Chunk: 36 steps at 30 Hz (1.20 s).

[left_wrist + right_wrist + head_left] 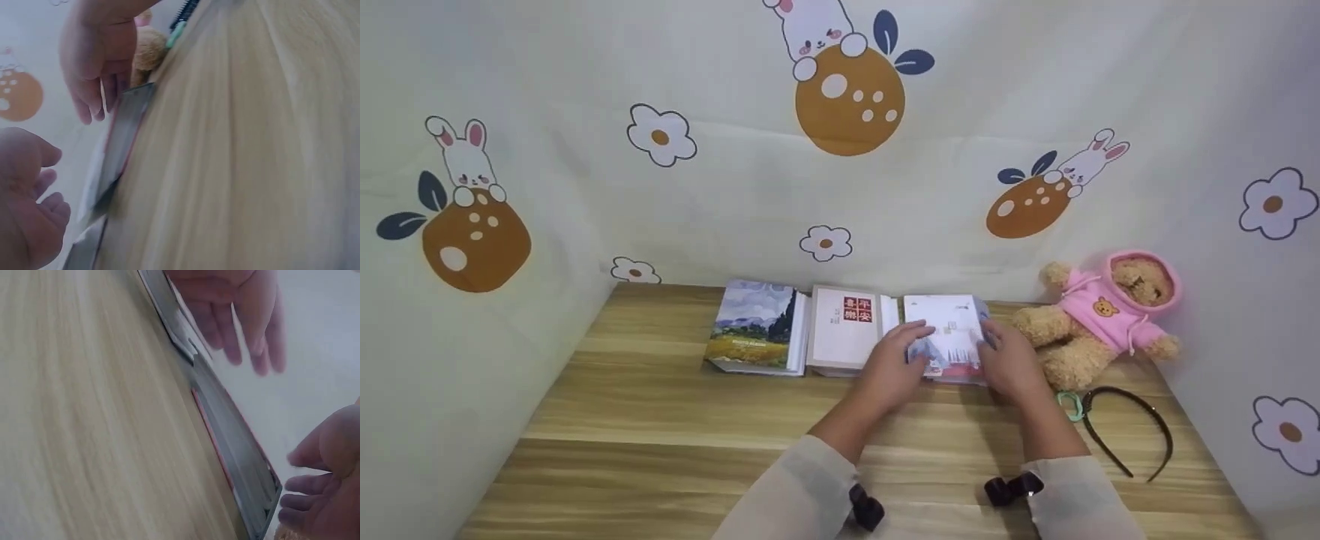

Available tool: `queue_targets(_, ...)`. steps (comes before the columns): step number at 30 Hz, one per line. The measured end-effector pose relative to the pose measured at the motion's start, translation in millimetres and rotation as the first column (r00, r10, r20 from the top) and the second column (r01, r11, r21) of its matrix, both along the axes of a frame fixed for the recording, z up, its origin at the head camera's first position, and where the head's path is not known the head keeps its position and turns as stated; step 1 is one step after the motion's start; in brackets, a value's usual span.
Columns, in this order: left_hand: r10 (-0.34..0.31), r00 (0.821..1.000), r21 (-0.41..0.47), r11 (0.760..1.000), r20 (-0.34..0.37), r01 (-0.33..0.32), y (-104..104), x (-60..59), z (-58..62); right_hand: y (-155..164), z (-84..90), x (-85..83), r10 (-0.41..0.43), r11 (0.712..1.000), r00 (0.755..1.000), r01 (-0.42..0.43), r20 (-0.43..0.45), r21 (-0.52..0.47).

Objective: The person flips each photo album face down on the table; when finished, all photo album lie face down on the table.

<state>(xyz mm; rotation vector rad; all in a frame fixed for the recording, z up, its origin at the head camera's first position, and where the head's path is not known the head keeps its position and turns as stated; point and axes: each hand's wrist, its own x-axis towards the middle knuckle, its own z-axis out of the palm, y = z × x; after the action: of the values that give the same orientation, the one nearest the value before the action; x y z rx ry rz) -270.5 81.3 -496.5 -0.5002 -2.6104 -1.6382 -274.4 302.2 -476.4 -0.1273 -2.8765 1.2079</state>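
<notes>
**A:** What does the scene show from above?

**B:** A wooden table [660, 420] stands in a corner lined with cream cloth printed with rabbits and flowers. Three books stand in a row against the back cloth. On the left is a book with a painted landscape cover [754, 326]. In the middle is a white book with a red square label [847, 326]. On the right is a white book with a pink and blue picture [952, 334].

**A:** Where are the person's hands?

**B:** Both are at the right-hand book. The left hand [896, 367] lies over its left edge, fingers spread across the lower cover. The right hand [1012, 364] is at its right edge. They are apart, with the book between them.

**A:** Are they gripping it?

**B:** It does not look so. In the left wrist view the right hand [98, 62] hangs with loose, fairly straight fingers just above the book's edge [121, 146], and the left hand [28, 197] is relaxed beside it. In the right wrist view the left hand [236, 309] has straight fingers hovering over the book [236, 455], and the right hand [326, 489] is loosely curled near its end. Whether any fingertip touches the cover, I cannot tell.

**A:** What else is on the table?

**B:** A teddy bear in a pink hoodie [1102, 315] sits just right of the books. In front of it lie a dark headband [1132, 427] and a small green item [1071, 405], too small to identify.
</notes>
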Motion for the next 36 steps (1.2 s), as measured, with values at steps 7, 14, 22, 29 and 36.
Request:
queue_targets(7,0.223,0.974,0.197,0.957,-0.027,-0.214,-65,-0.8,7.9,-47,15.9,-0.6,0.116,0.959,0.980,-0.154,-0.164,-0.240)
queue_targets(14,0.373,0.927,0.219,0.908,-0.043,-0.356,-121,-7.7,-4.5,-110,16.6,-8.9,0.159,0.919,0.974,-0.205,-0.161,-0.336)
queue_targets(22,0.398,0.917,0.155,0.905,0.022,-0.397,-143,-12.5,-11.4,-136,-0.6,-11.1,0.193,0.909,0.972,-0.228,-0.135,-0.350)
queue_targets(29,0.249,0.948,0.118,0.954,0.198,-0.275,-137,-11.0,-15.8,-135,-12.8,-7.5,0.249,0.947,0.968,-0.245,-0.007,-0.206)
queue_targets(36,0.205,0.952,0.030,0.976,0.228,-0.217,-138,-8.0,-16.1,-138,-15.4,-5.1,0.287,0.953,0.952,-0.272,0.109,-0.135)
